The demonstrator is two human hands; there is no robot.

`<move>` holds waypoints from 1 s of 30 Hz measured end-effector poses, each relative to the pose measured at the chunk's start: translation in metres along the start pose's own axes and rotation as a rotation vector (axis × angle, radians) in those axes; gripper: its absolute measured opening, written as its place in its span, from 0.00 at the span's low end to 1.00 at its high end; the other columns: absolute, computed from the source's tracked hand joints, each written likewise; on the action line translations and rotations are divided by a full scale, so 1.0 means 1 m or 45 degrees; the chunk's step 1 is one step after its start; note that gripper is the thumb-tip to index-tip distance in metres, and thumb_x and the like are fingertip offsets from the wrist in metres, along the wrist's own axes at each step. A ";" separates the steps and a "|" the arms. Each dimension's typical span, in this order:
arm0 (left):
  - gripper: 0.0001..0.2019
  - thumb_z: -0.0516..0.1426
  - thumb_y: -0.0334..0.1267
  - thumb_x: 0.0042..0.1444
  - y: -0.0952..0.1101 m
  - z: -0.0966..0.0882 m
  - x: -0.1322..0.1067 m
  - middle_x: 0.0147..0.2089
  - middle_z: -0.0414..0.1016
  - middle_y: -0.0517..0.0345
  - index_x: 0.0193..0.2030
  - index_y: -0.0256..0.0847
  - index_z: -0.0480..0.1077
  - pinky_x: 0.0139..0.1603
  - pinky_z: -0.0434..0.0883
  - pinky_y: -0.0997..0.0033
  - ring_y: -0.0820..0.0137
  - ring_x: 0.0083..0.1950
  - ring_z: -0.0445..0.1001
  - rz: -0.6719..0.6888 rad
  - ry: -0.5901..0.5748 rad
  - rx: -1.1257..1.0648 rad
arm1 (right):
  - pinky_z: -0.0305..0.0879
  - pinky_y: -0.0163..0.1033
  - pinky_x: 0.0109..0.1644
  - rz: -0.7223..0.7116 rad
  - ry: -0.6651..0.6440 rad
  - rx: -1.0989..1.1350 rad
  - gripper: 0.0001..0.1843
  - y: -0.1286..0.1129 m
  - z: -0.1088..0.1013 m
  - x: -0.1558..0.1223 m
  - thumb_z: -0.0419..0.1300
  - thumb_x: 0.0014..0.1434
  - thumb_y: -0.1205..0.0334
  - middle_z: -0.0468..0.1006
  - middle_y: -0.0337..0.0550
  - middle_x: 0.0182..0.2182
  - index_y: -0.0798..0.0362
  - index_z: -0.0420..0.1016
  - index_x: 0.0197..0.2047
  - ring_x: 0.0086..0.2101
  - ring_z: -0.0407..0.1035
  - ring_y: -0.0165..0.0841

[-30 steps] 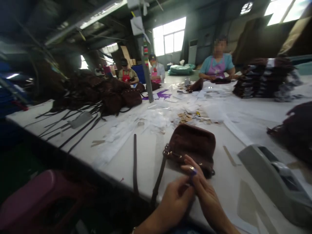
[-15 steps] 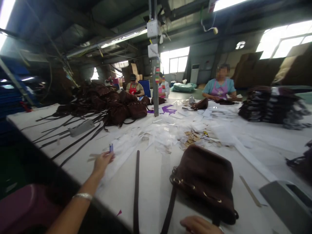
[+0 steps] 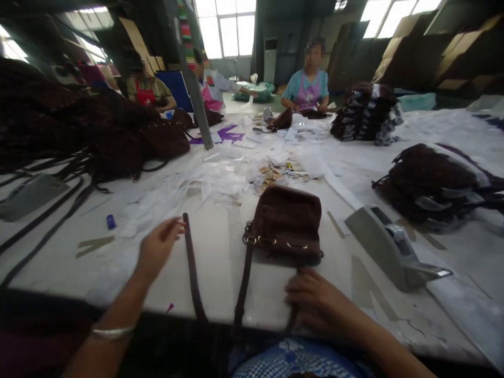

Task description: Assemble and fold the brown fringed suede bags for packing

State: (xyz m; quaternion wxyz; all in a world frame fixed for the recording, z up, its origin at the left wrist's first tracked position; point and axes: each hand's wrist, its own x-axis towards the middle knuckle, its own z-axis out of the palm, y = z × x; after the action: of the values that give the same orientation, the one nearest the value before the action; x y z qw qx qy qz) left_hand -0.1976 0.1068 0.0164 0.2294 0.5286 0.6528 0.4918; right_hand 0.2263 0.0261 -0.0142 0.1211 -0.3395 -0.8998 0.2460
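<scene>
Brown bag (image 3: 289,220) sat mid-frame; the small blue thing (image 3: 111,221) now lay at left on the bench (image 3: 216,257).
The left hand (image 3: 161,241) had let it go, looking empty and half open by a strap (image 3: 192,268). The right hand (image 3: 315,294) curled below the bag, its hold hidden.

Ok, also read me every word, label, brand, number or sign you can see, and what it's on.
No text can be read.
Small blue object: pale marking, too small and blurred to read.
Red apron: white mark, too blurred to tell whether it is lettering.
Lilac apron: pale print, also unclear.
Brown bag and grey dispenser: no lettering I can make out.
</scene>
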 end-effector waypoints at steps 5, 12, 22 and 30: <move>0.16 0.63 0.44 0.53 0.040 0.086 -0.123 0.51 0.78 0.49 0.49 0.45 0.77 0.45 0.74 0.63 0.58 0.50 0.76 -0.046 -0.461 -0.154 | 0.56 0.55 0.62 -0.122 0.018 -0.087 0.10 0.012 0.014 0.001 0.59 0.66 0.56 0.77 0.49 0.44 0.51 0.77 0.46 0.47 0.70 0.41; 0.26 0.59 0.41 0.57 0.035 0.110 -0.155 0.43 0.78 0.50 0.62 0.41 0.66 0.34 0.73 0.69 0.67 0.34 0.76 -0.245 -0.506 -0.349 | 0.61 0.53 0.61 -0.255 0.095 -0.160 0.12 0.022 0.006 0.004 0.56 0.67 0.58 0.77 0.49 0.50 0.50 0.75 0.52 0.49 0.71 0.40; 0.23 0.59 0.39 0.56 0.063 0.075 -0.130 0.44 0.79 0.49 0.60 0.40 0.69 0.26 0.69 0.74 0.72 0.28 0.72 -0.071 -0.464 -0.071 | 0.64 0.55 0.56 -0.123 0.323 -0.822 0.12 0.052 -0.022 0.074 0.59 0.63 0.64 0.59 0.49 0.67 0.52 0.80 0.47 0.60 0.59 0.51; 0.15 0.52 0.32 0.64 0.070 0.093 -0.159 0.54 0.76 0.45 0.56 0.37 0.72 0.63 0.64 0.57 0.59 0.58 0.71 0.576 -0.177 0.719 | 0.59 0.53 0.34 0.230 0.530 -0.732 0.19 0.106 -0.014 0.108 0.50 0.64 0.64 0.69 0.65 0.58 0.53 0.84 0.37 0.48 0.68 0.52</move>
State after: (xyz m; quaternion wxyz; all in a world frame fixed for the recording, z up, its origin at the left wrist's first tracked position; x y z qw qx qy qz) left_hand -0.0359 -0.0044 0.0052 0.0036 0.7341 0.6122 0.2936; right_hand 0.2098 0.1725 -0.0526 0.1790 -0.4806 -0.8546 -0.0818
